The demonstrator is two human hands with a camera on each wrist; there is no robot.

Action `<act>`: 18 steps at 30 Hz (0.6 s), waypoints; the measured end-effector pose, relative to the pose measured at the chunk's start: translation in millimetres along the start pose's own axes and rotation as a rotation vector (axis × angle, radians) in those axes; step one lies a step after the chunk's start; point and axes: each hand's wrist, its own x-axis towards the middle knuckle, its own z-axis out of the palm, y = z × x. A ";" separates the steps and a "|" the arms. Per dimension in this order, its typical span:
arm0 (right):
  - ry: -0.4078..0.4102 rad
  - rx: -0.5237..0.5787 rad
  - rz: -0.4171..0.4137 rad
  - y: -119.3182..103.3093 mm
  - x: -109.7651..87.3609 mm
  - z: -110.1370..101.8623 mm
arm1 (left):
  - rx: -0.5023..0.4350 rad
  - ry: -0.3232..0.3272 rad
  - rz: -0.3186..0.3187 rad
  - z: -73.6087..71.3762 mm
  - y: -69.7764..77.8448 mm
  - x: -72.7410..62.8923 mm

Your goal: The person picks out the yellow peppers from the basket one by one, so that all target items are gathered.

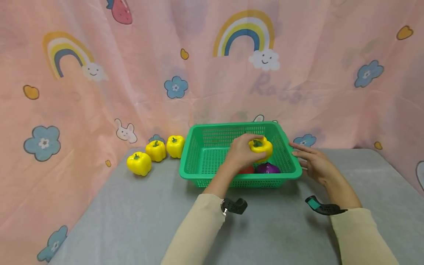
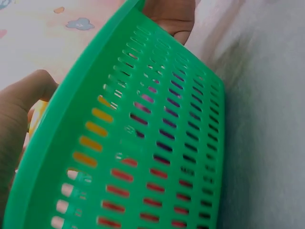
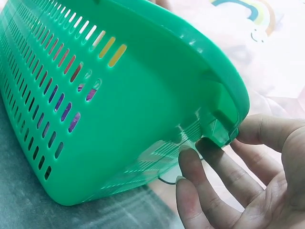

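Observation:
My left hand [image 1: 243, 151] grips a yellow bell pepper [image 1: 262, 146] by its sides, green stem up, over the inside of a green plastic basket [image 1: 212, 176]. In the left wrist view the basket's slotted wall hides most of that pepper. Below it in the basket lie a glossy purple vegetable [image 1: 267, 168] and a red one [image 1: 247, 170], partly hidden by the hand and front rim. My right hand [image 1: 314, 163] is at the basket's right end, its fingers fairly straight and touching the rim [image 3: 228, 86] from outside.
Three more yellow bell peppers, a near one [image 1: 139, 163], a middle one [image 1: 156, 151] and a far one [image 1: 175, 146], stand left of the basket on the grey table [image 1: 132, 217]. A pink printed curtain [image 1: 142, 55] hangs behind the table.

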 end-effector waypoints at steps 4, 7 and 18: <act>0.004 -0.033 -0.006 0.2 -0.5 -1.6 | -0.017 0.019 0.041 -9.3 -3.0 -9.3; 0.013 -0.031 -0.003 0.2 -1.0 -2.1 | -0.026 0.037 0.060 -17.7 -4.7 -15.8; 0.022 -0.052 -0.029 2.6 0.1 -0.1 | -0.128 0.120 0.088 -54.7 -18.8 -44.6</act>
